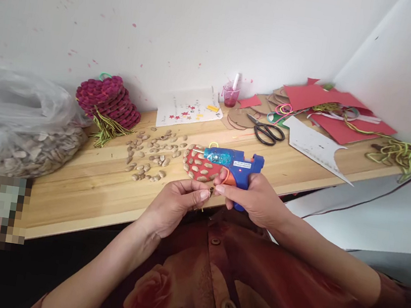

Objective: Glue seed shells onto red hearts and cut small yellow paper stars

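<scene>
Head view: the left hand (pixel 173 205) pinched a small dark piece (pixel 211 192); the right hand (pixel 250 198) gripped a blue plastic glue gun (pixel 237 159). Beyond, a round red peanut-studded panel (pixel 214 169) lay on the pale wooden worktop (pixel 107 201), loose tan peanuts (pixel 162 174) leftward, black scissors (pixel 258 124) behind.

Left fingers (pixel 199 195) pinched; right fingers (pixel 233 193) curled close beside them; both forearms (pixel 107 256) angle inward.
</scene>
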The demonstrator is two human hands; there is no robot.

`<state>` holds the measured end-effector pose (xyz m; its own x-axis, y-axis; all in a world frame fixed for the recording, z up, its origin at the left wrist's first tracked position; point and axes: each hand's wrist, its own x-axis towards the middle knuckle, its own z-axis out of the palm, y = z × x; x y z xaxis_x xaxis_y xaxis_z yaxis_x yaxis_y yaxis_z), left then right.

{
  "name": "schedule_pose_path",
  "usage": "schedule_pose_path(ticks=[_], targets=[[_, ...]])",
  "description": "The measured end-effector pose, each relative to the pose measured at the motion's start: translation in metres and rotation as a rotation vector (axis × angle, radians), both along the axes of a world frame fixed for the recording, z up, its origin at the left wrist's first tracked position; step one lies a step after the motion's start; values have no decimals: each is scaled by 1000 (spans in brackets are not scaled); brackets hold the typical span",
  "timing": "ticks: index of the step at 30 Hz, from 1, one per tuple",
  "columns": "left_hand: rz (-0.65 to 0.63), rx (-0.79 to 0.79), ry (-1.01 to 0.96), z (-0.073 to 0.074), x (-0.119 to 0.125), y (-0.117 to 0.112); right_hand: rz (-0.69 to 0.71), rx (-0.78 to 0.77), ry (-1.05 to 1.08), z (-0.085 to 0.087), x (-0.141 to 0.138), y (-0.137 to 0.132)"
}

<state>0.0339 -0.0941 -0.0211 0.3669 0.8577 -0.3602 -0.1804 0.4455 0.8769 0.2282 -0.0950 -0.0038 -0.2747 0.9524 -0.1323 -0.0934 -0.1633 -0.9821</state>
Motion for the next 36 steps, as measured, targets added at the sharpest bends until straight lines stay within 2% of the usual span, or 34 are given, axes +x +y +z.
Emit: schedule_pose_path(ticks=[4,9,15,20,24,28,31,34,36], targets=[[15,-8,3,3,5,-1,-34,77,-90,6,-3,-1],[34,16,40,5,7,-2,-81,170,-108,2,-5,0],[54,90,96,3,11,-3,-55,134,-91,-2,-4,0],[78,217,199,4,15,-5,-36,36,0,-1,-5,-1],[147,448,250,0,17,-8,-56,-61,130,1,-8,-1],[239,888,479,-3,14,-9,-107,-147,211,2,-11,-1],[275,1180,639,-4,11,-7,-126,-152,245,0,-12,0],[288,1346,720,-4,8,-6,-140,-155,268,-3,-12,0],[290,1398,752,-4,7,-5,-144,-165,277,-4,-12,1]])
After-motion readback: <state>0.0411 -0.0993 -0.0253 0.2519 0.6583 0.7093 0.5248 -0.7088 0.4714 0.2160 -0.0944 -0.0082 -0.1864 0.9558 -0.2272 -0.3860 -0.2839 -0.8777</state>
